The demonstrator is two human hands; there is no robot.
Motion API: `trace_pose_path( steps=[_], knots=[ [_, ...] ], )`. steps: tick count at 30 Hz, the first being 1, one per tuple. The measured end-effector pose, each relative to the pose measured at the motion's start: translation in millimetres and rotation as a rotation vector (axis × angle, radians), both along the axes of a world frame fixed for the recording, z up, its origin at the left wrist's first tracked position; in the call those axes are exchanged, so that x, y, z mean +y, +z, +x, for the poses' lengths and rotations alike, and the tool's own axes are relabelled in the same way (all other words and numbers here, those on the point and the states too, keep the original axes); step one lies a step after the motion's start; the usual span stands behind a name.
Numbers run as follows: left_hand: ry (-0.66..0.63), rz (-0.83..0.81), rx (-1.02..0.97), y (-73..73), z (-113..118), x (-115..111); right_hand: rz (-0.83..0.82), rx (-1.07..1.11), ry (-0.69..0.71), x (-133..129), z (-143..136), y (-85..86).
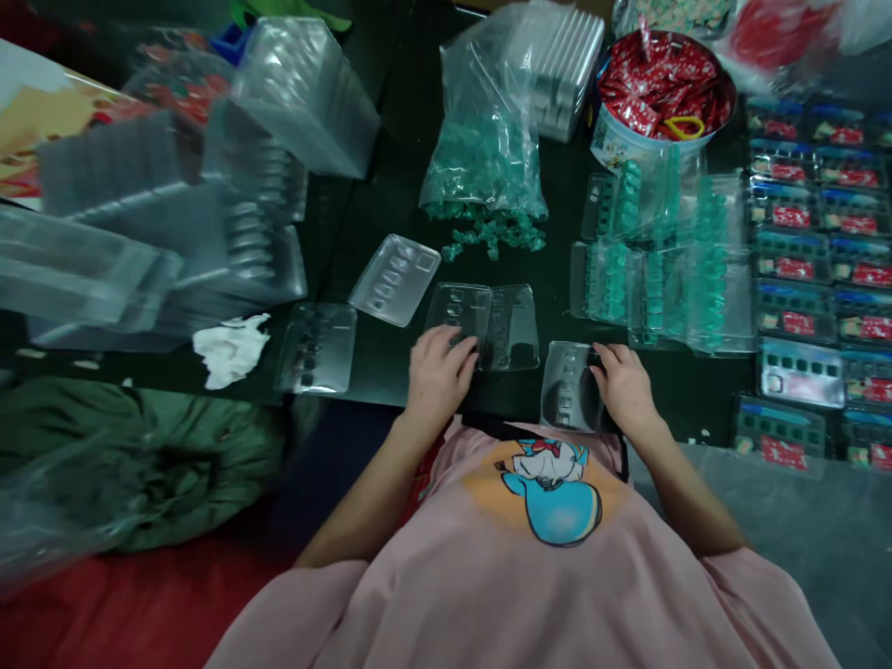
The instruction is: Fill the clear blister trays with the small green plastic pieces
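Observation:
My left hand (439, 372) rests with bent, slightly spread fingers on the near part of a clear plastic blister tray (461, 302). A second clear tray (514, 325) lies against that one on the right. My right hand (625, 386) pinches the right edge of another clear blister tray (568, 383) at the table's front edge. Two more single trays lie left of my left hand, one tilted (395, 279) and one nearer the edge (321, 348). Small green translucent pieces (493, 232) spill from an open plastic bag (484, 158) beyond my hands.
Stacks of clear trays (299, 98) fill the left side, near a crumpled white tissue (231, 350). To the right are trays with rows of green pieces (655, 279), a tub of red packets (662, 88), and columns of filled packs (794, 269).

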State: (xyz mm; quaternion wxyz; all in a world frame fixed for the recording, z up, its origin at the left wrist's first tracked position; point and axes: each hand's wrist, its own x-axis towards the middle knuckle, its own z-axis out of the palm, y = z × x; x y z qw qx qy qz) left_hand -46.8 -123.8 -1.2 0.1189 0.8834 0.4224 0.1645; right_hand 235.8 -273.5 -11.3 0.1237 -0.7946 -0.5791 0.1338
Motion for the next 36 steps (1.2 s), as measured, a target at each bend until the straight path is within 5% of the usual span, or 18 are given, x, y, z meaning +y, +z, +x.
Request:
trace_pose_path(
  steps=[3, 11, 16, 24, 28, 33, 36],
  knots=[
    [-0.099, -0.073, 0.058, -5.6, 18.7, -7.9, 0.025, 0.030, -0.061, 0.2, -5.5, -8.8],
    [0.143, -0.077, 0.177, -12.6, 4.1, -18.0, 0.046, 0.106, -0.159, -2.0, 1.2, -9.0],
    [-0.064, -0.145, -0.157, 1.7, 24.2, -24.9, 0.143, 0.228, -0.152, -0.1, 0.5, -5.4],
    [-0.368, -0.857, -0.634, 6.5, 87.5, -27.2, 0.480, 0.506, -0.314, 8.7, -14.4, 6.8],
    [-0.535, -0.998, -0.757, 2.8, 99.3, -19.2, 0.515, 0.702, -0.368, 25.9, -26.9, -1.6],
    [-0.451, -0.991, -0.791, -0.4, 104.8, -20.3, 0.438, 0.742, -0.216, 35.6, -33.3, 4.7],
    [-0.372, -0.973, -0.782, -5.3, 106.4, -25.3, 0.404, 0.751, -0.253, 27.4, -31.4, 18.7]
  ],
)
